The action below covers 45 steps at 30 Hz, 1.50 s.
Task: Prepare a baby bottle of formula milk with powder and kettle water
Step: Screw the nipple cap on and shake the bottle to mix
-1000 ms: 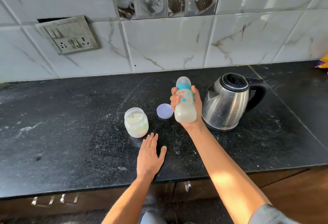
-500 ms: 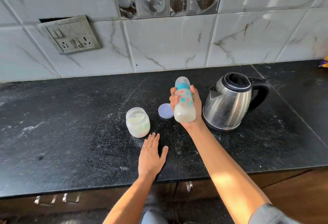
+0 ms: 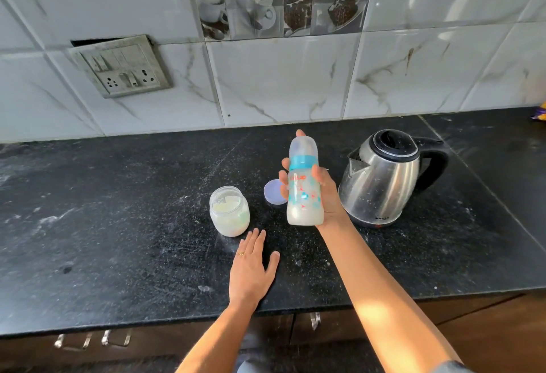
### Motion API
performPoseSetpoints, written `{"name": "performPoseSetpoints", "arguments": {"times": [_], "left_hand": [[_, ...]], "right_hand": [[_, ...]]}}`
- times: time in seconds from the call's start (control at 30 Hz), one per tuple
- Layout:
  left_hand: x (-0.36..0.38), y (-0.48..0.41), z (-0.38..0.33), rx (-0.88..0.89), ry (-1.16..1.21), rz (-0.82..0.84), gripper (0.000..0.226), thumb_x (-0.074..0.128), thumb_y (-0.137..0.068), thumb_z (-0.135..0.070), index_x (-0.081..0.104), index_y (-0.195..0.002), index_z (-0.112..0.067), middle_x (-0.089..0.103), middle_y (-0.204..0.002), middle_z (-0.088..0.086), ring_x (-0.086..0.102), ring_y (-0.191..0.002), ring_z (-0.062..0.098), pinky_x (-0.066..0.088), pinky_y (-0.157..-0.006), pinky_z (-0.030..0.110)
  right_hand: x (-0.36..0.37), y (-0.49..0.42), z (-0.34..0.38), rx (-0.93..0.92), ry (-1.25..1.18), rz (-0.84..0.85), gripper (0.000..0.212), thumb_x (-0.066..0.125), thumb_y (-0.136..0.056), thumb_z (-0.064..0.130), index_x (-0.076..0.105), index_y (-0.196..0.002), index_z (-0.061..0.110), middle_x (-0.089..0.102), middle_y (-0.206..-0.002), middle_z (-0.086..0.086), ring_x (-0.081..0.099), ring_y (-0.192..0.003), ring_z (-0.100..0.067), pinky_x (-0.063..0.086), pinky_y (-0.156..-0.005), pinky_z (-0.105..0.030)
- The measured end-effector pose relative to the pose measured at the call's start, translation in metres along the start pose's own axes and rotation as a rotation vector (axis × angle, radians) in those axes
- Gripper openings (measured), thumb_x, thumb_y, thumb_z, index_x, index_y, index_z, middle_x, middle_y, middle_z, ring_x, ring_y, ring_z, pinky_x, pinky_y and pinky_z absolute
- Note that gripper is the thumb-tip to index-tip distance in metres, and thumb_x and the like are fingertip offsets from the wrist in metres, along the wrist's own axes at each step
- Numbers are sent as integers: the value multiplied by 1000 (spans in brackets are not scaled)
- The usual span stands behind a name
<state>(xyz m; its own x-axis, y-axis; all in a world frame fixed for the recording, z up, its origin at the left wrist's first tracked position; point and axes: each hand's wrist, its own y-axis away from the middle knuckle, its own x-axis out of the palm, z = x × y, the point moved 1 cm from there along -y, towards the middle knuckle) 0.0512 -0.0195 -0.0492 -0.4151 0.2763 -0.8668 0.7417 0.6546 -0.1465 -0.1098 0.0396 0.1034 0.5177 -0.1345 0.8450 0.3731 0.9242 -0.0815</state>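
Note:
My right hand (image 3: 326, 192) grips a capped baby bottle (image 3: 304, 183) with a blue ring, held upright above the black counter. Milky liquid coats the bottle's inside and pools at its bottom. My left hand (image 3: 251, 269) lies flat on the counter, fingers spread, holding nothing. Just beyond its fingertips stands an open glass jar of white powder (image 3: 230, 210). The jar's round lilac lid (image 3: 273, 191) lies on the counter, partly behind the bottle. A steel kettle (image 3: 384, 179) with a black lid and handle stands right of my right hand.
The black stone counter (image 3: 118, 225) is dusted with powder. A switch and socket plate (image 3: 121, 66) hangs on the tiled wall at the left. A yellow and purple packet (image 3: 540, 112) shows at the far right edge. Cabinet handles (image 3: 91, 340) sit below the counter's front edge.
The bottle has moved up and down a little in my right hand, and milk now coats its walls. My left hand has stayed flat on the counter.

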Motion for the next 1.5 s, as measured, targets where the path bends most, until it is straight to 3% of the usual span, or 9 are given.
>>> {"name": "performPoseSetpoints", "arguments": {"times": [0.13, 0.3, 0.47, 0.6, 0.73, 0.9, 1.17, 1.27, 1.5], "left_hand": [[0, 0, 0, 1, -3, 1, 62, 38, -95, -53, 30, -149, -23, 25, -156, -6, 13, -145, 7, -2, -114, 16], [0, 0, -1, 0, -5, -1, 62, 39, -96, -53, 31, -149, -22, 24, -157, -6, 12, -145, 7, 0, -115, 18], [0, 0, -1, -9, -8, 9, 62, 38, -95, -54, 29, -149, -24, 22, -157, -7, 11, -145, 6, -2, -114, 16], [0, 0, 0, -13, -11, 14, 63, 37, -95, -55, 28, -150, -25, 21, -157, -8, 11, -145, 7, -2, -114, 17], [0, 1, 0, -18, -10, 22, 63, 36, -95, -56, 27, -150, -25, 21, -157, -8, 10, -145, 7, 1, -115, 19], [-1, 1, -2, -16, -5, 16, 63, 36, -95, -56, 27, -150, -25, 21, -157, -9, 9, -145, 6, -3, -114, 17], [-1, 0, -1, -6, -4, 17, 63, 37, -95, -55, 28, -150, -24, 22, -157, -8, 10, -145, 5, -2, -114, 17], [-2, 0, 0, -6, -16, 13, 63, 36, -96, -55, 28, -150, -23, 22, -157, -7, 11, -145, 6, -4, -113, 16], [-1, 0, 0, -2, -16, 13, 63, 35, -95, -56, 28, -150, -24, 23, -157, -8, 10, -145, 4, -7, -111, 13]], "right_hand": [[5, -7, 10, -28, -63, -58, 75, 87, -57, 35, 57, -124, 16, 66, -121, -4, 69, -93, -22, 58, -71, -34], [5, -3, 15, 34, -101, 206, 59, 69, -81, 29, 48, -136, 21, 61, -112, -17, 62, -62, -24, 54, -57, -32], [6, -14, 16, 61, -392, 23, 82, 92, -53, 21, 46, -118, 4, 59, -93, -15, 67, -65, -25, 59, -58, -33], [6, -10, 12, 55, -213, 78, 49, 81, -71, 29, 64, -108, 1, 65, -99, -15, 68, -80, -26, 59, -67, -35], [-1, -16, 14, -47, -285, -152, 46, 64, -80, 35, 61, -116, 7, 69, -106, -12, 68, -96, -32, 58, -79, -41], [-4, -12, 8, 83, -215, -74, 47, 55, -82, 38, 63, -117, 8, 65, -108, -13, 63, -62, -24, 56, -55, -31], [-7, -5, 3, -33, -12, 21, 50, 79, -69, 45, 71, -111, 20, 68, -102, -3, 69, -85, -17, 57, -70, -30], [-8, -16, 5, -74, -182, -230, 54, 71, -77, 42, 60, -122, 15, 68, -112, -7, 70, -94, -25, 57, -75, -39], [-3, -13, 4, 84, -235, -81, 49, 58, -82, 43, 60, -117, 9, 64, -103, -9, 65, -66, -20, 56, -56, -31]]}}
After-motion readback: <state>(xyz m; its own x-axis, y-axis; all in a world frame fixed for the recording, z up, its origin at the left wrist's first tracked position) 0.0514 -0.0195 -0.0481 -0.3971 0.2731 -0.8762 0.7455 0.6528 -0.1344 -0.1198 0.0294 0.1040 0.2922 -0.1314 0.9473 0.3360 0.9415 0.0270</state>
